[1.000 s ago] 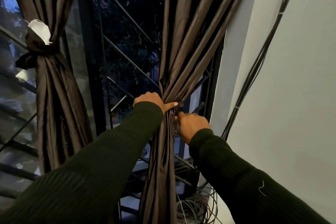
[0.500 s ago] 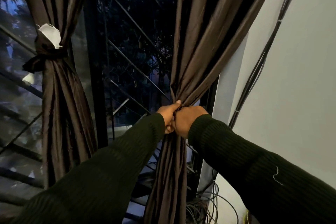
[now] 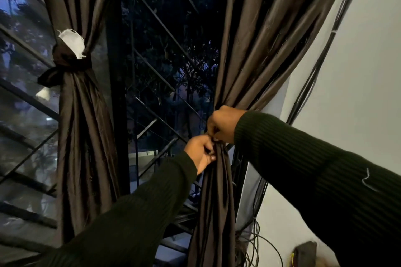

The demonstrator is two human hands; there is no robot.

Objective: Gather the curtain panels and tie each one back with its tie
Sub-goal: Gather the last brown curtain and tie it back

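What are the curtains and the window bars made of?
The curtains look like a thin brown woven cloth with a satin sheen: the folds catch soft streaks of light. It could be silk or polyester. The bars look like dark painted metal, because they are thin, straight and stiff.

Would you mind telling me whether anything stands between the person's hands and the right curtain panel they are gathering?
Nothing visible does. The left hand and the right hand both already grip the right curtain panel at its gathered waist. The cables run down the wall behind it, clear of the hands.
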